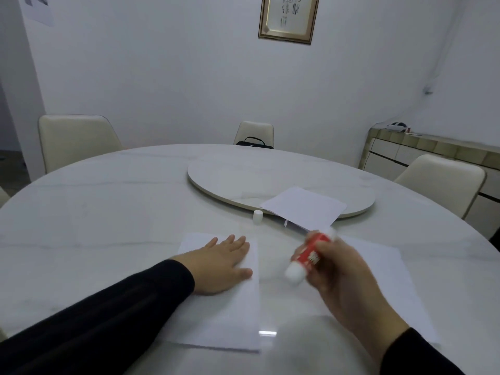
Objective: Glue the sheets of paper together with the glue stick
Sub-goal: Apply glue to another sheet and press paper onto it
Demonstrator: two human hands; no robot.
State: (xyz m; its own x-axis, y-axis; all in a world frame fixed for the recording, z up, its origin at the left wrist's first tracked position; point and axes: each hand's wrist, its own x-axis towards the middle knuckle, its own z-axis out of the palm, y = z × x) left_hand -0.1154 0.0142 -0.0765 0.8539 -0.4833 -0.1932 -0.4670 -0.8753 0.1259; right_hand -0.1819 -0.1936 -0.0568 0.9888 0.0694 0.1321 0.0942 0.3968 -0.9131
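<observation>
A white sheet of paper [230, 315] lies on the table in front of me. My left hand [216, 263] rests flat on its upper left part, fingers spread. My right hand [343, 282] holds a red and white glue stick [308, 255], tilted, with its white lower end above the bare strip just right of this sheet. A second sheet [389, 280] lies to the right, partly under my right hand. The small white cap [257, 215] stands alone farther back.
More white sheets [305, 208] rest across the edge of the round turntable [243, 171] on the marble table [94, 212]. Cream chairs [75, 139] surround the table. A black bag [254, 143] sits on the far chair.
</observation>
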